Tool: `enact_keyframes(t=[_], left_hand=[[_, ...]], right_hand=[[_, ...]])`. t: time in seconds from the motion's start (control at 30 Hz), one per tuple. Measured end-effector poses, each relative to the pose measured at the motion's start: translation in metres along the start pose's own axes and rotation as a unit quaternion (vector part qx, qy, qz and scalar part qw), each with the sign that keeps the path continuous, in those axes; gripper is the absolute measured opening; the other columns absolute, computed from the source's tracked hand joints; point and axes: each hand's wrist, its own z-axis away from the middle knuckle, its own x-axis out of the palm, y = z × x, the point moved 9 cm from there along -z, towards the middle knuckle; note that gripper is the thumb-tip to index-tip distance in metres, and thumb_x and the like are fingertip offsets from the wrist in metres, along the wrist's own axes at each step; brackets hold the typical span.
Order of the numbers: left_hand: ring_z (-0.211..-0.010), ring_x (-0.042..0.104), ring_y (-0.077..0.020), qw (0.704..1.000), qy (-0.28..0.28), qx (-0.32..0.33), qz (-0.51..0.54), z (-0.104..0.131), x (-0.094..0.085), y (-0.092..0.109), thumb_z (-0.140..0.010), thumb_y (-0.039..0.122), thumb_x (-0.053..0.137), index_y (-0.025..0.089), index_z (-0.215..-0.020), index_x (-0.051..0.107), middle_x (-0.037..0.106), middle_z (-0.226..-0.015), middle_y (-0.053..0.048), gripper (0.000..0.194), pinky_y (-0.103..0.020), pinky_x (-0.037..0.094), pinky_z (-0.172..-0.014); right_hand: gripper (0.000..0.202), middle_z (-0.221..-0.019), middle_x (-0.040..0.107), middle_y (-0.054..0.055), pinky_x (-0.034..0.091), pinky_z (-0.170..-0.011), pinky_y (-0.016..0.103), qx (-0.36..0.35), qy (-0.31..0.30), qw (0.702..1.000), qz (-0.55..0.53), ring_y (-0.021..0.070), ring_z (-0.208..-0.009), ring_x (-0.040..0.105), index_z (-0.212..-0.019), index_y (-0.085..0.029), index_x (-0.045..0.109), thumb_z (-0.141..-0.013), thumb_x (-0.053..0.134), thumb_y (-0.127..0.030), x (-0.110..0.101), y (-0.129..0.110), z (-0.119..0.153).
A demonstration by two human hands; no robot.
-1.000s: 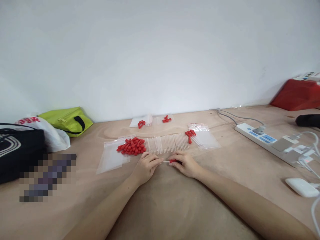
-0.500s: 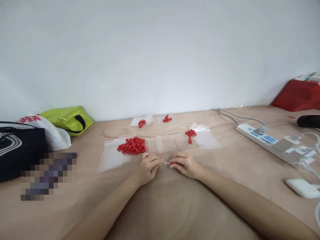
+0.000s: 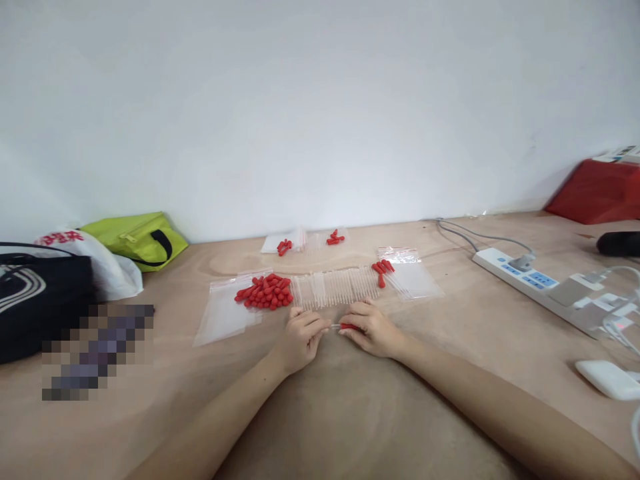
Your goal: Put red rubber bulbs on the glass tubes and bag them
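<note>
My left hand (image 3: 301, 337) is closed, pinching a thin clear dropper tube (image 3: 335, 326). My right hand (image 3: 373, 328) grips a red rubber dropper bulb (image 3: 347, 327), mostly covered by the fingers. The tube's end meets the bulb between my fingertips; how deep it sits inside I cannot tell. Just beyond both hands lies a row of clear dropper tubes (image 3: 340, 287). A heap of red bulbs (image 3: 265, 291) is behind and left of my left hand. Several red bulbs (image 3: 383, 268) lie beyond my right hand, some with tubes attached.
Clear zip bags (image 3: 225, 310) lie under the red heap, and another zip bag (image 3: 417, 277) is at right. Small bulb groups (image 3: 284, 247) rest near the wall. A power strip (image 3: 530, 280) with cables is right; a black bag (image 3: 45, 300) and a green bag (image 3: 140, 240) stand left.
My left hand has moved slightly right, toward my right hand. Less bare tube shows between the hands, and a little more of the red bulb is visible.
</note>
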Motion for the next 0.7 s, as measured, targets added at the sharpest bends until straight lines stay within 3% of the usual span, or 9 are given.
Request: enact_keyframes(t=[0.33, 0.5, 0.6, 0.7], left_hand=[[-0.064, 0.056, -0.0146, 1.000, -0.002, -0.002, -0.011, -0.002, 0.006, 0.004, -0.087, 0.020, 0.038, 0.017, -0.081, 0.060, 0.063, -0.070, -0.003, 0.023, -0.030, 0.031, -0.064], [-0.069, 0.058, -0.0141, 0.999, 0.028, -0.023, -0.001, -0.003, -0.001, -0.003, -0.088, 0.021, 0.039, 0.018, -0.086, 0.059, 0.066, -0.077, -0.002, 0.020, -0.031, 0.034, -0.069], [-0.072, 0.060, -0.0145, 0.998, 0.046, -0.036, 0.008, -0.002, -0.005, -0.010, -0.087, 0.026, 0.044, 0.018, -0.092, 0.057, 0.067, -0.078, -0.002, 0.017, -0.031, 0.035, -0.072], [-0.076, 0.060, -0.0161, 0.998, 0.043, -0.044, 0.014, 0.000, -0.005, -0.015, -0.085, 0.031, 0.047, 0.018, -0.105, 0.053, 0.065, -0.079, -0.003, 0.025, -0.032, 0.038, -0.075]], right_hand=[[0.020, -0.073, 0.059, 0.005, 0.033, -0.068, 0.030, 0.007, -0.019, 1.000, 0.004, 0.0150, -0.071, 0.053, -0.081, -0.017, 0.061, -0.085, 0.045, -0.029, 0.006, 0.001, -0.003], [0.019, -0.079, 0.061, 0.006, 0.040, -0.070, 0.031, 0.061, 0.023, 0.994, -0.093, 0.0160, -0.076, 0.055, -0.090, -0.018, 0.061, -0.084, 0.047, -0.029, -0.003, 0.013, -0.006], [0.020, -0.080, 0.061, 0.005, 0.044, -0.070, 0.029, 0.123, 0.061, 0.965, -0.222, 0.0145, -0.076, 0.056, -0.090, -0.018, 0.059, -0.081, 0.053, -0.035, -0.005, 0.025, -0.005], [0.026, -0.073, 0.059, 0.001, 0.046, -0.067, 0.028, 0.191, 0.120, 0.917, -0.328, 0.0128, -0.069, 0.056, -0.082, -0.018, 0.056, -0.073, 0.060, -0.042, -0.007, 0.042, -0.002]])
